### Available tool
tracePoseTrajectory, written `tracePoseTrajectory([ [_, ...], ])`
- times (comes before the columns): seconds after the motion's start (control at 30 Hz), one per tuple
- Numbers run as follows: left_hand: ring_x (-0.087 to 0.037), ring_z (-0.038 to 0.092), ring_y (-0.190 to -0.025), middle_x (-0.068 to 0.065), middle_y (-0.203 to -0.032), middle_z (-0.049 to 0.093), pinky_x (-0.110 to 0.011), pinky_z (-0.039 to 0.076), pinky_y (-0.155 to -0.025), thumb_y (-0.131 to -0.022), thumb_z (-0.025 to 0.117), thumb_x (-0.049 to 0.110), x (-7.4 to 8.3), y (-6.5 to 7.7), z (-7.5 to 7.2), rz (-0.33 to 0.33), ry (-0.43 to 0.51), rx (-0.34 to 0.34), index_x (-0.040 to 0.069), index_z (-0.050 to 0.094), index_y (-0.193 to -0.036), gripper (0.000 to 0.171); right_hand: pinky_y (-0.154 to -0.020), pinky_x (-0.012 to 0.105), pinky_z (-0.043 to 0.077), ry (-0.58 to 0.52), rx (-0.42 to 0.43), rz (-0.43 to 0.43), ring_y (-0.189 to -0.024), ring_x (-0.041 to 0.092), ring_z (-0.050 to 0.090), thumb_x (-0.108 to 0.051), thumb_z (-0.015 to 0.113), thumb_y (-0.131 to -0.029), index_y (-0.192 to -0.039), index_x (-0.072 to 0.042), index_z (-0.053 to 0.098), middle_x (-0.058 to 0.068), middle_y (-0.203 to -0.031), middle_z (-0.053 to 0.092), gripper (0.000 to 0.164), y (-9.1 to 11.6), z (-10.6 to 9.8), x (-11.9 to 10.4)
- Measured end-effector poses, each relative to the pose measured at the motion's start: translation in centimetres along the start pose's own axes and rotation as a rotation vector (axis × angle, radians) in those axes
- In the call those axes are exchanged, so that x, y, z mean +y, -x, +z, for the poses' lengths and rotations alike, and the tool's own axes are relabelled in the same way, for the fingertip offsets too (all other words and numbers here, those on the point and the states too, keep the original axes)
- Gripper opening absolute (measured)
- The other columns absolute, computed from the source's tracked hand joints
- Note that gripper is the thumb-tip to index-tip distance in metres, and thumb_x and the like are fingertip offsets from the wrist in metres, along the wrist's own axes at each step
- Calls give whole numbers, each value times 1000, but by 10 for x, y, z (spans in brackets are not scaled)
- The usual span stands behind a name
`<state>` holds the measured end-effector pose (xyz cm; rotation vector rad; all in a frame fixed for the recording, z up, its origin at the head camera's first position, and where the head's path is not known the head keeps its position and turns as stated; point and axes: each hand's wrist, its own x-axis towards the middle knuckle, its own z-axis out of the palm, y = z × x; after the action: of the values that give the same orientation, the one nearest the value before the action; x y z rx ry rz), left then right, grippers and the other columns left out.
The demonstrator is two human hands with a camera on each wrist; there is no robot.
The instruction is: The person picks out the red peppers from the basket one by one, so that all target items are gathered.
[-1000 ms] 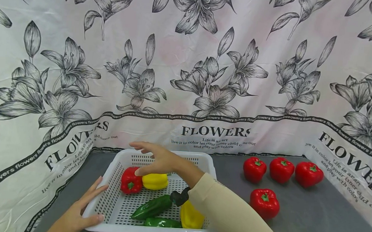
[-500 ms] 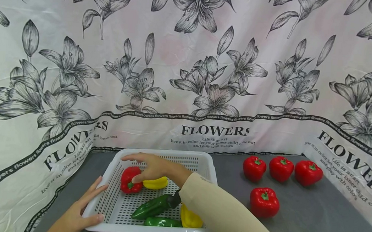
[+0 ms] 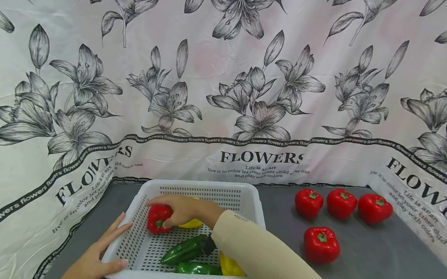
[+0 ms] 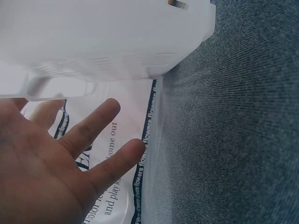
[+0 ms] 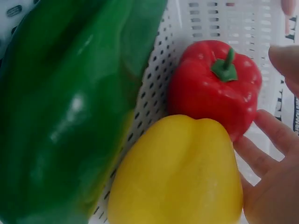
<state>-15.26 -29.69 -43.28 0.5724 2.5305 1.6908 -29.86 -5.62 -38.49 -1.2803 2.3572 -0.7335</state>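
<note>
A white plastic basket (image 3: 176, 278) with perforated walls stands on the grey table. My right hand (image 3: 182, 209) reaches over a red bell pepper (image 3: 157, 215) in its back left part. In the right wrist view, straight fingertips are at the side of this pepper and the thumb is apart from it. Beside it lies a yellow bell pepper (image 5: 177, 172), partly hidden by the hand in the head view. My left hand (image 3: 97, 255) rests at the basket's left rim with fingers spread, the thumb at the near corner.
Two long green peppers (image 3: 184, 250) and another yellow pepper (image 3: 231, 266), partly behind the sleeve (image 3: 270, 257), lie in the basket's front part. Several red bell peppers (image 3: 321, 245) stand on the table (image 3: 373, 259) to the right. A flower-printed cloth (image 3: 260, 159) hangs behind.
My right hand has come down and slightly closer in over the red bell pepper in the basket. My left hand stays at the basket's rim.
</note>
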Motion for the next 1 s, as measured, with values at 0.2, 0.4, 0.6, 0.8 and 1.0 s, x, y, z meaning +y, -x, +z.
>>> tracePoseTrajectory([
  [0.2,4,38,-120,2,-161,-1,-28,48,-84,-88,63,4,0,-1,1,11,11,-2,7,34,-150,68,-90,26,44,65,11,-14,-122,10,43,0,71,-81,-144,-28,47,-8,-143,43,73,-3,4,3],
  [0.4,10,30,-120,2,-161,1,-25,47,-84,-88,64,6,0,0,1,16,-38,5,9,36,-149,67,-96,33,41,190,2,19,-130,17,38,-3,71,-82,-141,-33,51,-3,-148,39,70,-3,7,2],
  [0.6,5,38,-119,4,-160,1,-28,50,-82,-89,64,5,-1,0,0,4,-26,0,9,36,-149,67,-100,35,36,263,-5,21,-131,20,36,-4,73,-81,-140,-36,51,-3,-146,42,71,-4,11,0],
  [0.8,0,42,-117,16,-158,3,-29,50,-80,-89,64,5,-2,0,0,-8,-20,-6,9,35,-149,67,-103,35,31,295,-25,38,-125,14,39,-10,77,-81,-141,-38,49,-7,-139,47,72,-2,11,-4],
  [1.0,-2,44,-117,10,-159,2,-29,51,-80,-89,63,5,-1,1,1,1,-15,-8,8,35,-149,67,-90,34,41,309,-68,124,-115,15,39,-30,82,-77,-138,-49,48,-6,-135,45,72,-1,12,-9],
])
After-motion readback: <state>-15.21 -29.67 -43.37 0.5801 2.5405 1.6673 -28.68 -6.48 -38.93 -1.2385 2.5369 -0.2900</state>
